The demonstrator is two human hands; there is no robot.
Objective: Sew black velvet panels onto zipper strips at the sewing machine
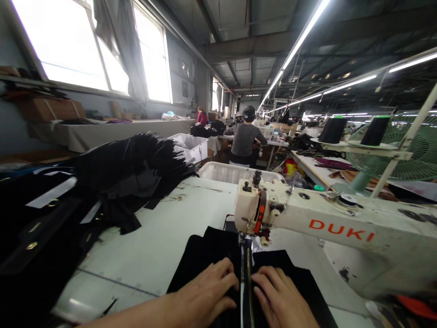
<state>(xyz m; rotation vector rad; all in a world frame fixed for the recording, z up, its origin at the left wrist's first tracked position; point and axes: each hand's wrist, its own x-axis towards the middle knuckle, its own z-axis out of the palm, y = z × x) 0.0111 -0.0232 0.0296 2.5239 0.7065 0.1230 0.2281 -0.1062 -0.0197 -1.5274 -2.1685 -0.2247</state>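
My left hand [208,291] lies flat, fingers stretched, on a piece of black fabric [201,255] on the sewing table [153,237]. My right hand [280,298] rests flat on the black fabric just right of the needle line. Between both hands a narrow strip runs up under the presser foot [246,241] of the white DUKI sewing machine [327,228]. Both hands press the cloth down; neither grips anything.
A pile of black cut pieces [136,164] lies at the left, with more dark fabric along the left edge. White bins [232,173] stand behind the table. A person in a grey top [244,139] sits ahead. A green fan [403,150] and thread cones [332,130] stand right.
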